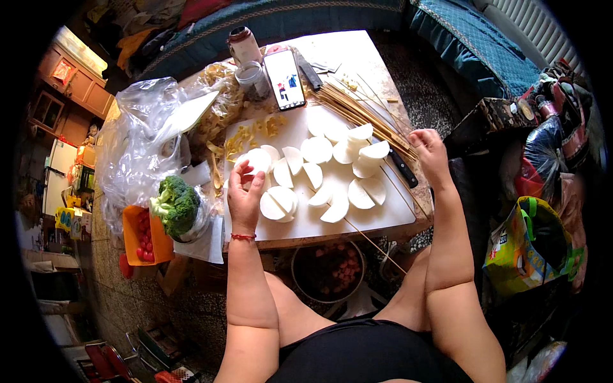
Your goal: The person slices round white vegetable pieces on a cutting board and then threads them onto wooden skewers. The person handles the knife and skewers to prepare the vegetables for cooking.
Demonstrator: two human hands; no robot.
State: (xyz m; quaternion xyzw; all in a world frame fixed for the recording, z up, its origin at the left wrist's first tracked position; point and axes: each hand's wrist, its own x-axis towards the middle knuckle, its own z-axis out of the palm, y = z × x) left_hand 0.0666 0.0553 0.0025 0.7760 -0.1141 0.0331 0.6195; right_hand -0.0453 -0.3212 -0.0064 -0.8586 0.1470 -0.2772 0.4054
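My left hand (pixel 246 196), with a red cord bracelet at the wrist, is at the left of a white cutting board (pixel 306 230), fingers apart beside white half-round slices (pixel 278 203). More pale slices lie across the board, some stacked. My right hand (pixel 427 148) is raised past the board's right side, thumb and fingers pinched near the ends of a bundle of wooden skewers (pixel 364 115); whether it holds a skewer cannot be told. One skewer (pixel 376 245) runs through two slices and over the near table edge. The black handle of a knife (pixel 403 167) lies beside the bundle.
Broccoli (pixel 178 206), an orange container (pixel 136 258) of small red fruits and plastic bags (pixel 139 139) crowd the left. A phone (pixel 284 79), a jar (pixel 252 80) and a bottle (pixel 244 45) occupy the far side. A metal pot (pixel 328 301) sits below the near table edge.
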